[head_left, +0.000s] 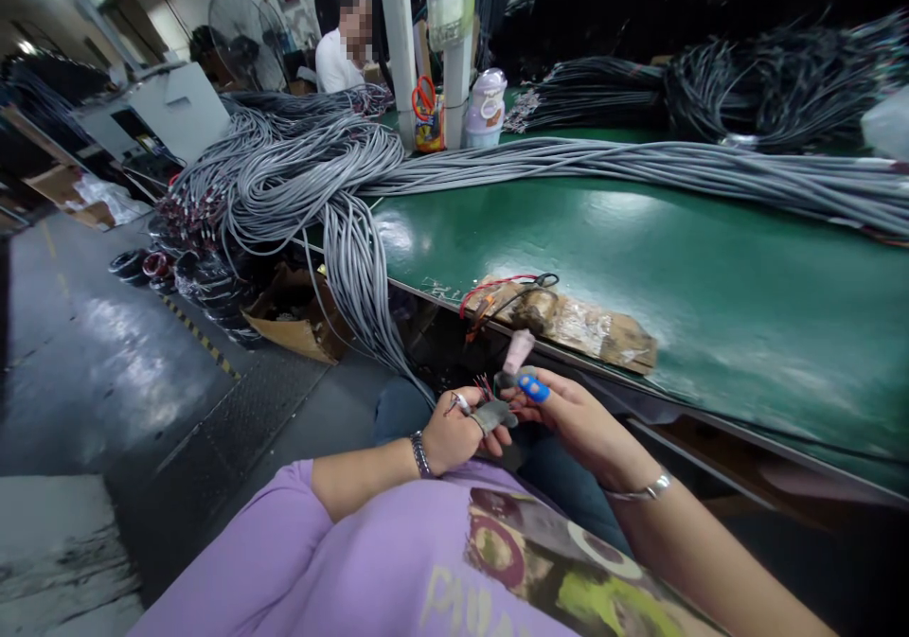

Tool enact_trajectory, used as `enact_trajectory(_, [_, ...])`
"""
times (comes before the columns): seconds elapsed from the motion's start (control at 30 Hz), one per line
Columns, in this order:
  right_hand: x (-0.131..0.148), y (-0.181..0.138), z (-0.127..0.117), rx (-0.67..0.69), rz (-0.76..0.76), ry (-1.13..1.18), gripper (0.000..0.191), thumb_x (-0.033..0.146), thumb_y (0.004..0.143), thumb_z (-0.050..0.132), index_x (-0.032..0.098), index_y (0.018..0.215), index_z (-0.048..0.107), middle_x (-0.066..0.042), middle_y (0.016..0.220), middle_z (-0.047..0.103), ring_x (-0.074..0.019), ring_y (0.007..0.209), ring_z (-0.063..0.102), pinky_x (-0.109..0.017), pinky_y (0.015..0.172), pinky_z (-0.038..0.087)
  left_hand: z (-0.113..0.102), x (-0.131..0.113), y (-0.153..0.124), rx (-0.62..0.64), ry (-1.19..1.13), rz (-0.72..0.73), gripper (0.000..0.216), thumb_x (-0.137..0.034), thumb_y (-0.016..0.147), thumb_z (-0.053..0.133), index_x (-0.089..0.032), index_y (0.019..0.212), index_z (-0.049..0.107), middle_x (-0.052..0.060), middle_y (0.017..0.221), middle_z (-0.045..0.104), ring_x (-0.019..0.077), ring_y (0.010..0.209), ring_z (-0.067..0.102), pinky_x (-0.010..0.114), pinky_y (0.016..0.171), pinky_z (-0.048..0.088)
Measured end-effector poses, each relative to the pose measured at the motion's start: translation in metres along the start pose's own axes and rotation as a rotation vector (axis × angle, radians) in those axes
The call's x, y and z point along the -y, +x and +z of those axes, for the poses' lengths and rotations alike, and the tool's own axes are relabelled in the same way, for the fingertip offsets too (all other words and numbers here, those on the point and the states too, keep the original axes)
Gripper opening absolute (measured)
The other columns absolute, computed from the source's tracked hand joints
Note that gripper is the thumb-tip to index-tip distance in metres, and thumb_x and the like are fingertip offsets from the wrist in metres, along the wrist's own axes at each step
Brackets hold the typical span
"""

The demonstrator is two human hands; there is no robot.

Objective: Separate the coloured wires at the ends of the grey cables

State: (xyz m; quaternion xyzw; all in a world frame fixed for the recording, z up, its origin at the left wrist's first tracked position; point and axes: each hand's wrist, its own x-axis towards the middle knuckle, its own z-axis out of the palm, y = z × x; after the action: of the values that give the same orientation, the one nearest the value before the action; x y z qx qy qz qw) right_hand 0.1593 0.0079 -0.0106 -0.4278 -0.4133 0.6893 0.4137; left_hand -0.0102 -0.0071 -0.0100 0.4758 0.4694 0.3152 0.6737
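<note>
Because the wires are so fine, L hand curls tight round them, w/ a grey cot on what looks like its thumb. R hand is narrowed at the tips just beside; can't tell if it grips a strand. Its blue cot is prob. for grip or skin protection. A pinkish wrapped piece sticks up by it; worn or held, can't tell. Wires sit above the lap, off the table edge, prob. for a close view. Board w/ red lead lies at that edge, prob. for quick reach. Further out, grey cables run along the back and droop off the left end, prob. to keep ends nearby.
</note>
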Motion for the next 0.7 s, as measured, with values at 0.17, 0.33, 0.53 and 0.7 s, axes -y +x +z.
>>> enact_trajectory(0.17, [-0.009, -0.006, 0.006, -0.084, -0.05, -0.009, 0.031, 0.046, 0.068, 0.078, 0.018, 0.073, 0.068, 0.0, 0.061, 0.061, -0.0109, 0.056, 0.049, -0.025, 0.054, 0.04, 0.0, 0.004, 0.001, -0.04, -0.007, 0.062, 0.039, -0.053, 0.077, 0.059, -0.014, 0.073, 0.059, 0.004, 0.062, 0.065, 0.0099, 0.047, 0.058, 0.019, 0.046, 0.039])
enact_trajectory(0.33, [-0.003, -0.005, 0.017, -0.081, -0.077, -0.126, 0.033, 0.049, 0.064, 0.079, 0.018, 0.068, 0.066, 0.0, 0.058, 0.061, -0.0123, 0.053, 0.049, -0.027, 0.053, 0.039, 0.001, 0.0, 0.0, 0.096, 0.016, -0.025, 0.045, -0.059, 0.07, 0.066, -0.014, 0.072, 0.057, 0.002, 0.059, 0.063, 0.0108, 0.047, 0.058, 0.021, 0.046, 0.04])
enact_trajectory(0.53, [-0.003, 0.004, 0.015, -0.155, -0.103, -0.198, 0.035, 0.05, 0.059, 0.081, 0.018, 0.062, 0.066, 0.0, 0.057, 0.059, -0.012, 0.054, 0.046, -0.026, 0.052, 0.036, -0.004, 0.008, 0.001, 0.006, -0.034, 0.055, 0.045, -0.058, 0.078, 0.058, -0.013, 0.077, 0.06, 0.004, 0.063, 0.066, 0.0101, 0.047, 0.058, 0.02, 0.044, 0.038])
enact_trajectory(0.7, [-0.006, 0.003, 0.015, -0.193, -0.078, -0.163, 0.036, 0.049, 0.059, 0.081, 0.018, 0.06, 0.063, 0.002, 0.054, 0.055, -0.0109, 0.052, 0.043, -0.025, 0.051, 0.035, -0.004, 0.013, 0.004, -0.023, -0.089, 0.114, 0.04, -0.052, 0.081, 0.058, -0.013, 0.073, 0.061, 0.004, 0.062, 0.066, 0.0094, 0.045, 0.058, 0.019, 0.043, 0.037])
